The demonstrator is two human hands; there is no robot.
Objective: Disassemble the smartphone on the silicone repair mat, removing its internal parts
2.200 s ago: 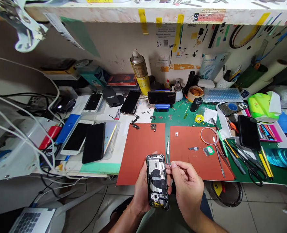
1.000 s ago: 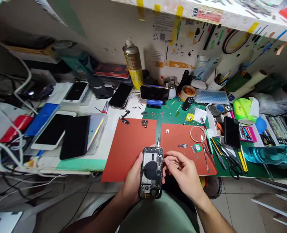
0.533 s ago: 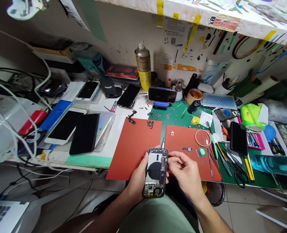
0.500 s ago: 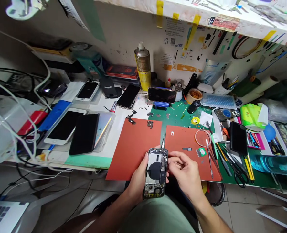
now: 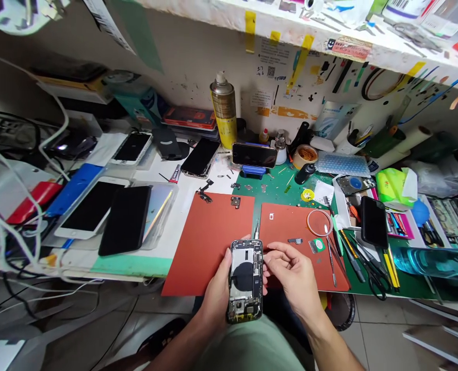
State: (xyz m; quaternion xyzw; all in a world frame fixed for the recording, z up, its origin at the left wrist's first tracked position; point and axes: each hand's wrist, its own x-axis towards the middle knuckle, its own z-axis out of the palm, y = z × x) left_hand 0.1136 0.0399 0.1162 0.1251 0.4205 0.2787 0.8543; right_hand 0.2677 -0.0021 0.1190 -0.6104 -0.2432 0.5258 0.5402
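An opened phone body (image 5: 245, 281), its inner parts showing, is held upright over the table's front edge by my left hand (image 5: 218, 281), thumb along its left side and fingertips showing at its right side. My right hand (image 5: 291, 273) is at the phone's right edge, its thumb and index finger drawn together; whatever lies between them is too small to make out. Just above the phone's top edge, a thin metal screwdriver (image 5: 257, 230) lies between two reddish-brown mats (image 5: 209, 247). A small metal part (image 5: 295, 240) and a tiny white frame (image 5: 271, 216) rest on the right mat.
Tweezers, scissors (image 5: 378, 283) and pens lie right of the mats, beside a dark phone (image 5: 374, 221) and a blue bottle (image 5: 434, 262). Several phones (image 5: 124, 219) are at the left. A spray can (image 5: 224, 113) stands behind, beneath a shelf (image 5: 213, 23).
The camera view has shifted slightly, so the table items appear a little further left and lower. Both hands keep nearly the same pose at the phone.
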